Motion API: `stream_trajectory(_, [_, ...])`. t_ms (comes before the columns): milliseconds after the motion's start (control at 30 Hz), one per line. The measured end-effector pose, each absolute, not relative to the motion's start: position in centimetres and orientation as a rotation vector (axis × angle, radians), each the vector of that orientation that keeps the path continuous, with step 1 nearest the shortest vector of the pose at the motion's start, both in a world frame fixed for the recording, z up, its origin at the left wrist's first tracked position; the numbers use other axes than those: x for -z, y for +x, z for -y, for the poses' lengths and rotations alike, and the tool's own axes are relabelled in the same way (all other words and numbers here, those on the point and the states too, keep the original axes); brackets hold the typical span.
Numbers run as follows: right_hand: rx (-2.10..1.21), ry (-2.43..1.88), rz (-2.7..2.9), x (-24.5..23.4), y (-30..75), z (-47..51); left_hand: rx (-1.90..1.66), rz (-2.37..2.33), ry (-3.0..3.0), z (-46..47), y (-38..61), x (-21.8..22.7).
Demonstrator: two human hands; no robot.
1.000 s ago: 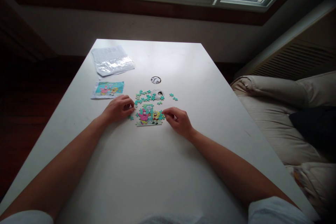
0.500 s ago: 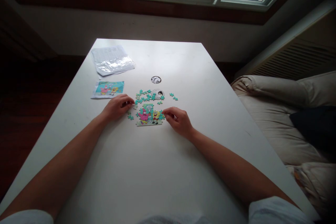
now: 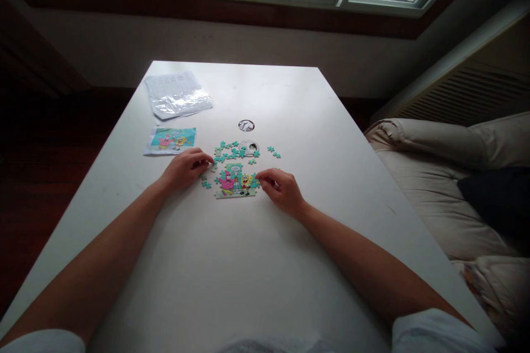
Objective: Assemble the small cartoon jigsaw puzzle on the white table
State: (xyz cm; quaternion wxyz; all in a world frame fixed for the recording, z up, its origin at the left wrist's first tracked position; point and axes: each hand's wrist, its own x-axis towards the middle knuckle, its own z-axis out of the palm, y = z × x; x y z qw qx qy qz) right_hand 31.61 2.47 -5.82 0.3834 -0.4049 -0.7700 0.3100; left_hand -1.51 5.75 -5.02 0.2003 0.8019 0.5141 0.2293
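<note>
1. Joined section: the partly assembled puzzle (image 3: pixel 236 183) lies flat on the white surface (image 3: pixel 248 253), between the two hands. Its lower edge looks straight; its upper outline is stepped, with the corners on both sides of the raised middle unfilled.

2. Left hand (image 3: pixel 188 167): fingers curled, tips close together, at the left end of the loose pieces (image 3: pixel 235 153). Whether a piece is gripped between them cannot be told.

3. Right hand (image 3: pixel 282 187): thumb and fingers drawn together at the right edge of the puzzle. Whether they pinch a piece or merely steady the edge cannot be told.

4. Supply: mostly green-blue loose pieces lie beyond the puzzle, some beside a round fitting (image 3: pixel 249 148). A small group (image 3: pixel 206 184) lies to its left; a few outlying pieces (image 3: pixel 271 149) lie to the upper right.

5. Reference: a picture sheet (image 3: pixel 171 139) showing similar figures lies beyond the left hand.

6. Step, as judged: piece selection and fitting, with the central figures joined and much of the background unfilled. The next move calls for matching a piece's tabs and colour to a gap, with light pressure so that joined pieces do not shift.
</note>
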Motion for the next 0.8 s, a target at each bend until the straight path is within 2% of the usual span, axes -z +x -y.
stream_trajectory(400, [-0.799,-1.044,1.964,5.9,31.7,-2.3,-0.392,-1.297,2.095,-5.1,-3.6,1.7])
stream_trajectory(633, [-0.798,-1.047,1.848,5.6,31.6,-2.3,-0.352,-1.295,2.179,-5.0,-3.2,1.9])
stream_trajectory(800, [-0.819,-1.099,1.773,5.4,31.5,-2.5,-0.458,-1.361,2.222,-5.2,-3.0,2.9])
